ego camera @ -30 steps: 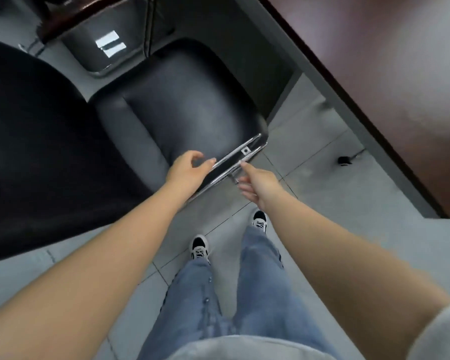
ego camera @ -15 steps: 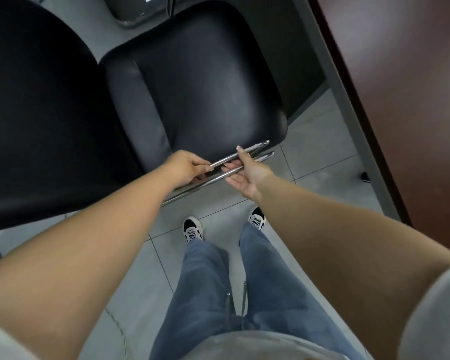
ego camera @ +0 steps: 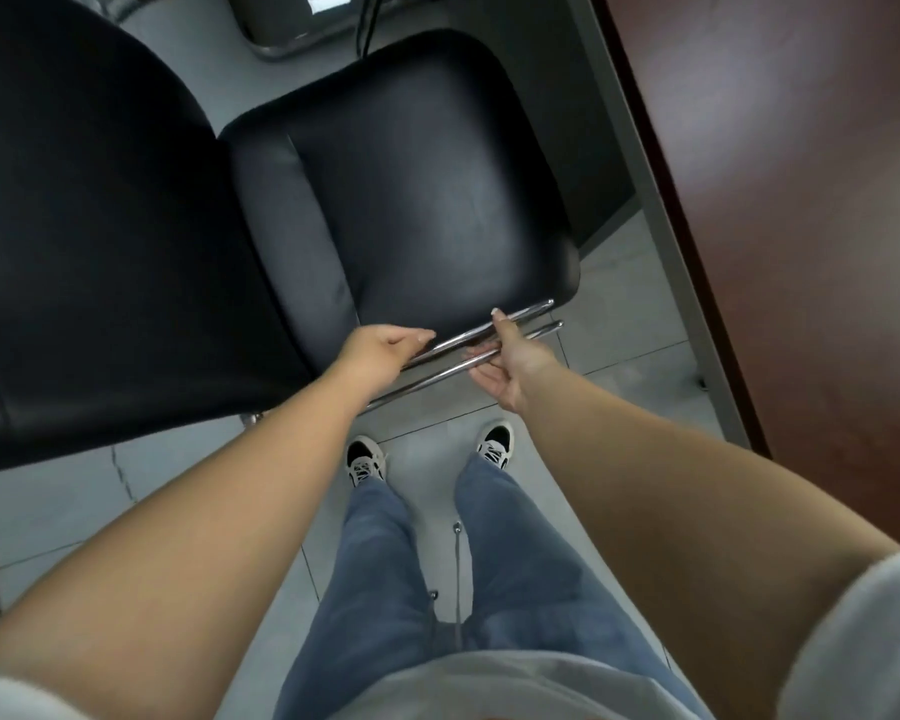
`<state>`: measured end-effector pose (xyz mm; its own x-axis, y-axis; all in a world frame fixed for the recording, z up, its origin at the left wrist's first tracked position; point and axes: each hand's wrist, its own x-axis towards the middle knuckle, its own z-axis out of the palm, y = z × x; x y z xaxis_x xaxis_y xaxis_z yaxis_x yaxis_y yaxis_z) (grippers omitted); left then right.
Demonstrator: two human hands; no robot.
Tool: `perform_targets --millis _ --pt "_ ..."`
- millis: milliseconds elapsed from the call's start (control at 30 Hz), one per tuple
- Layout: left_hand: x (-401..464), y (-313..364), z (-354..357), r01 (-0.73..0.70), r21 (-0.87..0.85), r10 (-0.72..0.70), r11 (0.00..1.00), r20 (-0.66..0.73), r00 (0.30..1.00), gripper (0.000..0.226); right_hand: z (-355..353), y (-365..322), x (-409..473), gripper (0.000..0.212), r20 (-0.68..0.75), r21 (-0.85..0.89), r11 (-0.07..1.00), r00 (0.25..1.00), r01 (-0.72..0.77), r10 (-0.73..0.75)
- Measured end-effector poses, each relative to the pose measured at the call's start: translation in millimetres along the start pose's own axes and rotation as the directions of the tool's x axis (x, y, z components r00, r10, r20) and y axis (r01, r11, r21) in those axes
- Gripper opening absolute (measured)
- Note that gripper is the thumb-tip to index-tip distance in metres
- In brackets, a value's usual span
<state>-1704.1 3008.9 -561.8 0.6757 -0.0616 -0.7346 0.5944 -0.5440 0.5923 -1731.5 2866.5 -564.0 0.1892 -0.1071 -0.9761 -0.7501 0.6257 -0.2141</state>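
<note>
chairs: one black chair (ego camera: 427, 200) is showing, seat facing up, its big dark backrest (ego camera: 100, 226) filling the left of the view
chrome tubes: two chrome tubes (ego camera: 533, 320) are running side by side along the near edge of the seat, slanting up to the right; upper tube (ego camera: 528, 309) is lying against the seat edge, lower tube (ego camera: 544, 331) just beside it
hands: two, both bare, both reaching onto the tubes, near each other but apart
left hand: left hand (ego camera: 385, 345) is curling its fingers over the upper tube at the left part; fingertips are hiding under the seat edge
right hand: right hand (ego camera: 515, 363) is pinching both tubes together, thumb (ego camera: 501, 324) pressing down over the upper tube, fingers wrapping under the lower tube, palm turned up
where the tubes are: in front of the person's feet, above the floor, between seat and legs
shoes: two black-and-white shoes, one (ego camera: 365, 459) and the other (ego camera: 497, 444), are standing on the grey tiled floor (ego camera: 619, 350) just below the tubes
jeans: one pair of blue jeans (ego camera: 385, 589) is filling the lower middle
desks: one reddish-brown desk (ego camera: 801, 200) with a grey edge is running down the right side, next to the seat
containers: one grey box-like thing (ego camera: 287, 23) is sitting at the top edge, cut off; cannot tell what is in it
cables: one dark cable (ego camera: 367, 23) is hanging beside that box
</note>
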Motion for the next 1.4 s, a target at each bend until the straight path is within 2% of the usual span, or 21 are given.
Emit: perform_targets --millis 100,233,400,500,633,733,933,1200,1400 --pt "-13 -2 -11 0.029 -0.198 -0.049 0.980 -0.097 0.994 0.024 0 5 -12 0.034 -0.016 -0.070 0.997 0.999 0.042 -0.043" --pt "-47 -1 -26 0.060 -0.351 -0.092 0.935 -0.077 0.993 0.018 0 23 -43 0.045 0.095 -0.172 0.984 0.995 0.050 -0.034" --pt "-104 -20 -50 0.042 -0.539 -0.095 0.841 -0.071 0.993 0.019 19 67 -93 0.034 0.206 -0.235 0.960 0.973 0.152 -0.104" --pt "-137 -49 -73 0.018 -0.610 -0.072 0.792 -0.064 0.995 0.017 37 104 -115 0.028 0.237 -0.212 0.954 0.958 0.213 -0.161" --pt "-191 -108 -116 -0.011 -0.653 -0.059 0.757 -0.085 0.995 0.016 70 183 -144 0.026 0.285 -0.210 0.948 0.943 0.238 -0.174" --pt "-237 -163 -163 -0.054 -0.698 -0.061 0.714 -0.139 0.988 0.014 112 248 -168 0.026 0.377 -0.257 0.933 0.915 0.254 -0.145" --pt "-280 -219 -236 -0.152 -0.771 -0.092 0.618 -0.263 0.960 0.016 175 306 -200 0.024 0.442 -0.424 0.824 0.880 0.376 -0.174" --pt "-282 -244 -307 -0.222 -0.814 -0.135 0.537 -0.343 0.930 0.016 245 331 -212 0.023 0.523 -0.484 0.756 0.839 0.440 -0.153" --pt "-230 -236 -383 -0.179 -0.770 -0.168 0.613 -0.348 0.922 0.014 331 309 -194 0.024 0.524 -0.529 0.738 0.845 0.420 -0.106"
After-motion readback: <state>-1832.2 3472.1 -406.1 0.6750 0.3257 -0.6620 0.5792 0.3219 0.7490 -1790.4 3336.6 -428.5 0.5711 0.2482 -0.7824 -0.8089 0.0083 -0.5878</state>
